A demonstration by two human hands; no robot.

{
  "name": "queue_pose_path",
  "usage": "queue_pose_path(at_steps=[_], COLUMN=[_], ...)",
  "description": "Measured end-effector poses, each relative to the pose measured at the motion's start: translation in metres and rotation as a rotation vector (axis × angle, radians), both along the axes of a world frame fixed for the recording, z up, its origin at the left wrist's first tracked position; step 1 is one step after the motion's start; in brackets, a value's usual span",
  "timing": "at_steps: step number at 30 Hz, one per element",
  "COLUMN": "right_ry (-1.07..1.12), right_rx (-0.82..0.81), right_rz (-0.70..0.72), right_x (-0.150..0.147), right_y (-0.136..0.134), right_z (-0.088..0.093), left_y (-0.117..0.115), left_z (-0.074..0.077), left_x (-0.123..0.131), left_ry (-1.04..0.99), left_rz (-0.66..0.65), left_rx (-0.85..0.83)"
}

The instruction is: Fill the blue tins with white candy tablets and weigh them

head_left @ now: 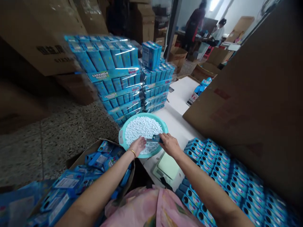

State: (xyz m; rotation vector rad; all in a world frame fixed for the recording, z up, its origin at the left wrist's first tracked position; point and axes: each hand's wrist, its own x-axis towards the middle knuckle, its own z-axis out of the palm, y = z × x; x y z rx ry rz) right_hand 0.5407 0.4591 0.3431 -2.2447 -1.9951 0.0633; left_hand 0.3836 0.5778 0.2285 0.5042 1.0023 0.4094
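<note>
Blue box (153, 138) over the near rim of the teal basin (121, 138), pinched at its right end by the right hand (169, 144). Left hand (137, 145) cupped on white pellets (143, 127); its grip cannot be told. Step judged: filling. Next move needs the box mouth steady. Wrapped stacks (118, 78) beyond.

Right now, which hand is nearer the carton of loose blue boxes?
Left. Left hand lies over the basin beside the carton; right hand, holding a small box, is farther right.
</note>
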Motion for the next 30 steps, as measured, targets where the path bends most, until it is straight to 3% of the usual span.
queue_pose_path(at_steps=[8,14,19,22,26,30], right_ry=[-0.173,-0.175,0.025,0.302,0.567,0.724], right_rx=[-0.074,-0.012,0.008,0.133,0.273,0.271], right_rz=[0.095,0.195,0.051,-0.109,-0.322,-0.461], right_x=[-0.009,-0.019,-0.007,0.009,0.029,0.029], right_y=[0.010,0.008,0.002,-0.019,-0.073,-0.128], right_z=[-0.004,-0.003,-0.012,-0.016,-0.027,-0.066], left_y=[-0.004,-0.004,-0.004,0.001,0.010,0.015], left_z=[0.001,0.000,0.007,0.012,0.009,0.000], left_x=[0.031,0.040,0.043,0.039,0.026,0.016], left_ry=[-0.246,-0.202,-0.198,-0.194,-0.156,-0.064], left_rz=[0.040,0.110,0.138,0.148,0.149,0.169], left_rx=[-0.229,-0.307,-0.302,-0.304,-0.317,-0.221])
